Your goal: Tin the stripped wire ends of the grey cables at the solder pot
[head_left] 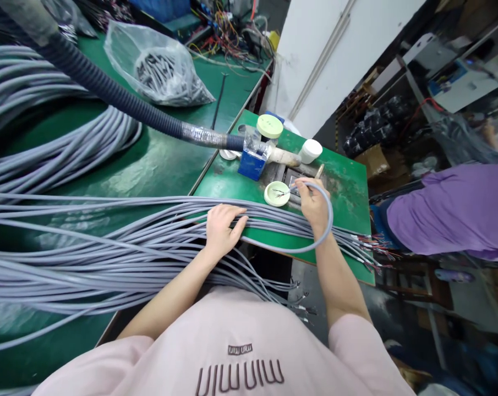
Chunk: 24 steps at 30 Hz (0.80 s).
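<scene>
A grey cable [329, 212] loops back over my right wrist, and my right hand [313, 204] pinches it near its end. Its stripped wires [280, 193] fan out over a small pale green round dish [270, 197]. They seem to touch its inside, but I cannot tell how deep they go. To the left, my left hand [223, 226] rests on a bundle of grey cables [269, 215], thumb apart from the fingers. At the bundle's right end, bare coloured wires [378, 246] stick out past the table edge. More grey cables [120, 269] run under my left forearm.
A ribbed dark hose [120, 96] reaches down to a blue box [252, 165] with a pale nozzle [285, 157]. Nearby stand a yellow-lidded jar [269, 126] and a white tub [310, 151]. A plastic bag [158, 69] lies behind. A person in purple [450, 212] is at the right.
</scene>
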Each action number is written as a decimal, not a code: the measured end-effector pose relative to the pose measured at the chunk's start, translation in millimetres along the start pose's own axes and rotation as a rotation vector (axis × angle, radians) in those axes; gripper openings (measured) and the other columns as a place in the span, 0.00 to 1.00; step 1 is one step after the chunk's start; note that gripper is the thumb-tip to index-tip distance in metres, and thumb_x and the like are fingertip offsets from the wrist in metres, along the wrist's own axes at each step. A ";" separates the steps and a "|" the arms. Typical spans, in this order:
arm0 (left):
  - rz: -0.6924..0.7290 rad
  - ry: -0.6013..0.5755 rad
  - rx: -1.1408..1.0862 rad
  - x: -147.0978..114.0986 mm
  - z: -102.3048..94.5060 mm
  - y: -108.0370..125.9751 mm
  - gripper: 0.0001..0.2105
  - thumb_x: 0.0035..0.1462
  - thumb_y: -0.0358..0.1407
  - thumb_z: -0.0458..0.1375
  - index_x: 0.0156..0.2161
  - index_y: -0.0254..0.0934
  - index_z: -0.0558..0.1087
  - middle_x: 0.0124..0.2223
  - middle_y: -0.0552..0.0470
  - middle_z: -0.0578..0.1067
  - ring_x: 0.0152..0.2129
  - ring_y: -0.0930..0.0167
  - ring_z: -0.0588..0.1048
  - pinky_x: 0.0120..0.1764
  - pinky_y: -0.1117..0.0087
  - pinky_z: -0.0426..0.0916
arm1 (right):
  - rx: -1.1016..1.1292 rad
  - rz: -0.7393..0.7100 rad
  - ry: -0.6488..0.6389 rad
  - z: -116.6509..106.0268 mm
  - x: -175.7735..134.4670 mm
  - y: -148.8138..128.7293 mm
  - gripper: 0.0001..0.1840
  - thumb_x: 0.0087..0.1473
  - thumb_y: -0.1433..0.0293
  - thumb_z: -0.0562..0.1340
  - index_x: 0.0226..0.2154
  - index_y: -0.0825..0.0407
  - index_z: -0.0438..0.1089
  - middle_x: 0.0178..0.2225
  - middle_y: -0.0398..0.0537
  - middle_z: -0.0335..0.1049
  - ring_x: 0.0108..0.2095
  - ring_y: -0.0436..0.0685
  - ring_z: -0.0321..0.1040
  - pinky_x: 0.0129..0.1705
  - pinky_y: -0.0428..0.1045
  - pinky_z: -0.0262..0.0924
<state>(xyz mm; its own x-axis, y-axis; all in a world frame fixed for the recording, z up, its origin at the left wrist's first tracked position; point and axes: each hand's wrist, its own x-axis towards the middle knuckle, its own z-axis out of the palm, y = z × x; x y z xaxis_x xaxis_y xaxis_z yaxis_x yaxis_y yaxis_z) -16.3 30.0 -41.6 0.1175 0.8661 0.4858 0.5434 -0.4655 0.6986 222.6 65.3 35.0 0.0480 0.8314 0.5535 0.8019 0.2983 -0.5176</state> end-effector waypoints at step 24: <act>0.054 -0.044 0.088 -1.7 1.7 2.5 0.08 0.60 0.39 0.56 0.40 0.39 0.75 0.38 0.51 0.80 0.40 0.67 0.75 0.50 0.61 0.60 | -0.056 -0.075 -0.021 7.5 6.0 2.8 0.14 0.62 0.61 0.55 0.33 0.49 0.74 0.34 0.46 0.77 0.39 0.57 0.70 0.46 0.53 0.61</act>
<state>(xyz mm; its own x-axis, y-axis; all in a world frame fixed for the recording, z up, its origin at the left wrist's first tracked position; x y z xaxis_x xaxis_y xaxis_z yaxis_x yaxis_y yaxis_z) -13.7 27.7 -41.5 0.1839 0.8484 0.4963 0.6060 -0.4955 0.6223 220.6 74.7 32.0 -0.0249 0.8176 0.5753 0.8350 0.3334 -0.4377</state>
